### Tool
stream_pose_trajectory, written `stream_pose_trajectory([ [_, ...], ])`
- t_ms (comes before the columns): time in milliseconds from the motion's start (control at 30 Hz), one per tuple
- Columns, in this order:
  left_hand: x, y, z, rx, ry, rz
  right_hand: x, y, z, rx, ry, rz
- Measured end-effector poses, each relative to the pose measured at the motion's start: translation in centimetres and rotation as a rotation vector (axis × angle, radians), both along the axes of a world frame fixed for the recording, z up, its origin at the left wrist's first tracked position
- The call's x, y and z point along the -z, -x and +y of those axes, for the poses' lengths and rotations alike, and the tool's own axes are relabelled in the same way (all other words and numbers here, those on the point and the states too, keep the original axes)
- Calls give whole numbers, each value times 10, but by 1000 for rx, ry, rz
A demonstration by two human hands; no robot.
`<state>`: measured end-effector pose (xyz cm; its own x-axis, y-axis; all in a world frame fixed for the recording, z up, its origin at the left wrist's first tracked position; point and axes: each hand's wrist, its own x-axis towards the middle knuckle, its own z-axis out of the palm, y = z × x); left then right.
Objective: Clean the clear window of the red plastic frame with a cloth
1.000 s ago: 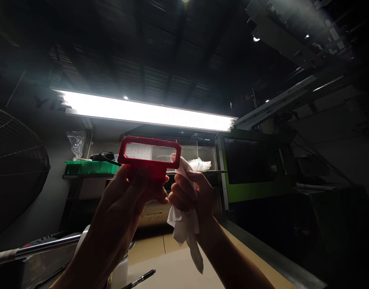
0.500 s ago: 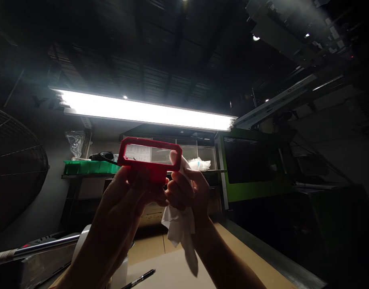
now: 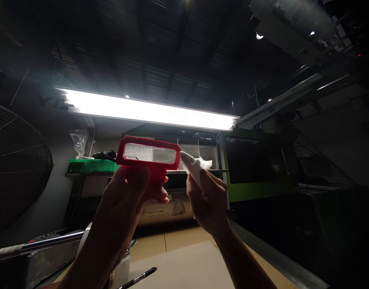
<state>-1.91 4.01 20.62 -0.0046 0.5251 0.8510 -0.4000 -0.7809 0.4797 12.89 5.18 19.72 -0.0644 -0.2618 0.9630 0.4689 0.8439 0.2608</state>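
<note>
dark ceiling, long bright tube light (image 3: 148,113), green shelf bin (image 3: 92,165)

Both arms are raised up in front of the face, forearms angling in from below. The left hand (image 3: 133,190) is closed in a pinch, thumb pressed forward over curled fingers. The right hand (image 3: 207,198) sits just beside it, apart, fingers bunched and pointing up-left.

One head-worn view only, tilted forward and upward from the wearer's head toward the long lamp (image 3: 148,112) at 12 o'clock. Both raised hands sit close before the lens at centre. The counter (image 3: 178,265) shows only along the bottom edge at 6 o'clock, a fan guard (image 3: 19,168) at 9 o'clock.
</note>
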Motion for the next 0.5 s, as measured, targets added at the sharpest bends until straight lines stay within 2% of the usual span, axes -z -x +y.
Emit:
stream_pose_trajectory([
  [200, 1, 0, -1, -19, 8, 1, -9, -1, -7, 467, -153, -50],
  [300, 2, 1, 0, -29, -33, 23, -9, 0, -8, 604, -197, -95],
  [367, 3, 2, 0, -31, -53, 23, -7, -1, -9, 600, -198, -143],
  [500, 2, 2, -1, -41, -16, 19, -4, -7, -9, 428, -133, -144],
])
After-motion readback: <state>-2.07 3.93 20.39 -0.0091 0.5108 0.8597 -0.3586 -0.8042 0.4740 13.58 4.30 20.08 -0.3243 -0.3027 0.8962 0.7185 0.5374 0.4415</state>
